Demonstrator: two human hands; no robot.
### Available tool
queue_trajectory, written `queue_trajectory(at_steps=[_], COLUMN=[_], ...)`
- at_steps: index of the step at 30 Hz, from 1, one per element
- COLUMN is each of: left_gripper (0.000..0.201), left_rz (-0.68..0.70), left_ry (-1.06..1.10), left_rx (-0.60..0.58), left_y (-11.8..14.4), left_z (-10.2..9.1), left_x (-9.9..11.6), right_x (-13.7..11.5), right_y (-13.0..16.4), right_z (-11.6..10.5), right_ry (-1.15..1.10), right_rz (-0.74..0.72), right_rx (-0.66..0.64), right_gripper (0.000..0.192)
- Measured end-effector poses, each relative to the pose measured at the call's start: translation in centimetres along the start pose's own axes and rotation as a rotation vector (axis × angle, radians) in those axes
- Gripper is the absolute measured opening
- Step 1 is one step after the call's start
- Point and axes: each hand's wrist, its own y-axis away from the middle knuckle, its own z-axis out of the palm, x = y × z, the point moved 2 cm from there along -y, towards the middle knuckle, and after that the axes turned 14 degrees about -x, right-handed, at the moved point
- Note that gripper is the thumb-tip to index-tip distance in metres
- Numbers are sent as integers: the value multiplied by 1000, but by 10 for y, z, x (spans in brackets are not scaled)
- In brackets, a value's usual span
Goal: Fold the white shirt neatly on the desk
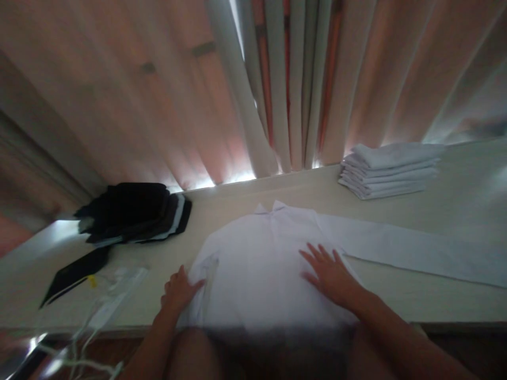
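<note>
A white long-sleeved shirt [261, 264] lies spread on the pale tabletop, its collar pointing away from me. My right hand [330, 274] rests flat on the shirt's right side with the fingers spread. At the left edge of the shirt, my left hand [180, 290] touches the sleeve area, thumb held apart from the fingers. One sleeve [412, 250] stretches out to the right across the table. On the left side the other sleeve lies down along the body. The lower end of the shirt is dark and blurred near my lap.
A stack of folded white garments [392, 171] sits at the back right. Dark folded clothes [134, 214] are piled at the back left, with a flat black item [77, 272] before them. Clear plastic and a white cord [114, 301] lie front left. Curtains [178, 95] hang behind the table [309, 184].
</note>
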Motion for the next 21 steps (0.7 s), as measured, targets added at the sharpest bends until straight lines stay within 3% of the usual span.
queue_trajectory(at_steps=[3,5,9,13,15,21], left_gripper=[41,28,13,28,31,26], left_rz=[-8,40,30,-83,-53,110], left_ry=[81,98,101,25,-71,-122], left_rx=[-121,-136,-25,343,431,95], left_y=[19,20,8,1,0,4], left_z=[-2,-8,-45,-94,-101,-62], left_x=[-33,-39,-48,-62,-63,-48], right_x=[-77,-97,-78,-50,-46,-48], right_y=[-11,-19,-41,-50,-50,-44], right_z=[16,23,43,58,59,48], right_ry=[-62,-77,-70,-24,-34,-61], right_rz=[-196,-223,-24,25,15,31], right_rx=[-192,-201,-200,-183,-186,-251], right_gripper=[69,71,73,77,79,89])
